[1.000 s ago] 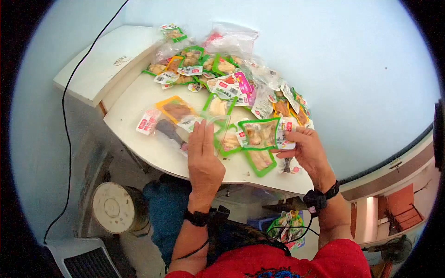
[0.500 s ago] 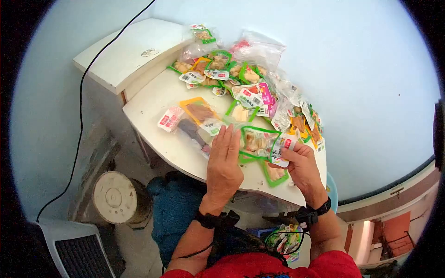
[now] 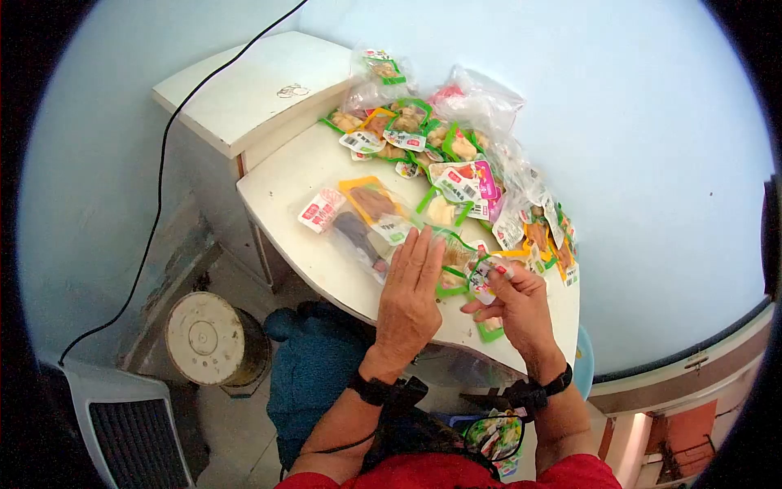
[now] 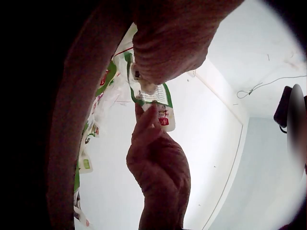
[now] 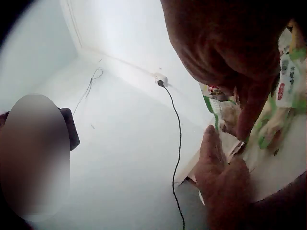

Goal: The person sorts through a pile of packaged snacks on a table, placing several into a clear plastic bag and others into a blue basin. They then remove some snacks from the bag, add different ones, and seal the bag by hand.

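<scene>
In the head view my right hand (image 3: 521, 314) pinches the label end of a green-edged clear packet (image 3: 461, 257) between thumb and fingers. My left hand (image 3: 407, 306) lies with straight fingers against the packet's other end, partly covering it. The left wrist view shows the same green-edged packet (image 4: 160, 98) between the right hand (image 4: 156, 163) below and the left hand (image 4: 175, 43) above. Left of the left hand lie an orange-edged packet (image 3: 371, 200) and a packet with dark contents (image 3: 356, 232). A green-edged packet (image 3: 442, 210) lies just beyond the fingertips.
Many packets and clear bags (image 3: 476, 94) are heaped along the back of the white table (image 3: 285, 204). A raised white shelf (image 3: 252, 77) stands at the left. On the floor are a round bucket (image 3: 204, 338) and a container of colourful packets (image 3: 493, 436).
The table and hands appear shifted within the head view. The held packet has come closer to the left hand and tilted, and more of it is covered by the fingers.
</scene>
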A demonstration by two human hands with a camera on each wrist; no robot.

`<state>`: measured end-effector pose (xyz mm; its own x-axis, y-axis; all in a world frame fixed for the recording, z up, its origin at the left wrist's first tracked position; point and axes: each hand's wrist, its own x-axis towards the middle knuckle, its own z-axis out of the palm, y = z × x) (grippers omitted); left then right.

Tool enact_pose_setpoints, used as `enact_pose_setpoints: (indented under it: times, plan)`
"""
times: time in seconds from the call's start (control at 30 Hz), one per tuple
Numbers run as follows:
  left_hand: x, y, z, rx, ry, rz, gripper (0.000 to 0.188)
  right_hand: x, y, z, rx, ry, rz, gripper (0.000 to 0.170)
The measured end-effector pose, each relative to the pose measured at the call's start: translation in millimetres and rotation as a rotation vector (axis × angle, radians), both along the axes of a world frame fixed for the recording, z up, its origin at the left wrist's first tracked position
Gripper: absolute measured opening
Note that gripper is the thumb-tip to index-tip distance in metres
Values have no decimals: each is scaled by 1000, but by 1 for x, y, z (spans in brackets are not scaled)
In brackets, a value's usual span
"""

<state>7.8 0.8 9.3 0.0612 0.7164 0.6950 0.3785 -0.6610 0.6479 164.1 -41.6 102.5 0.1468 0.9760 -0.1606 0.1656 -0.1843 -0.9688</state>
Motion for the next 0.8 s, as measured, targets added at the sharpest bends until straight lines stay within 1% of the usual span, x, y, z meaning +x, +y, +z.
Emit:
enact_pose_setpoints:
  times: [0.2,0.3,0.33,0.43,0.53,0.63,0.73,0.8]
  plan:
    - [-1,0,1,19,-14,15,57,-5,0,-7,117,126,-2,33]
    - [0,-1,1,37,-29,19,57,-2,1,-16,111,250,-21,34]
    - [-1,-1,1,39,-33,18,57,-3,2,-18,96,268,-21,36]
    - [-3,-2,4,39,-33,25,57,-7,3,-21,105,300,-32,38]
    - [-1,-2,2,43,-37,21,56,-12,4,-23,129,280,-18,39]
    - [-1,-2,1,47,-40,16,56,-10,4,-31,101,284,1,41]
    - [-2,-2,1,55,-41,26,55,-7,4,-36,190,110,17,43]
    - [-1,-2,-1,56,-29,27,54,0,5,-42,327,-94,86,40]
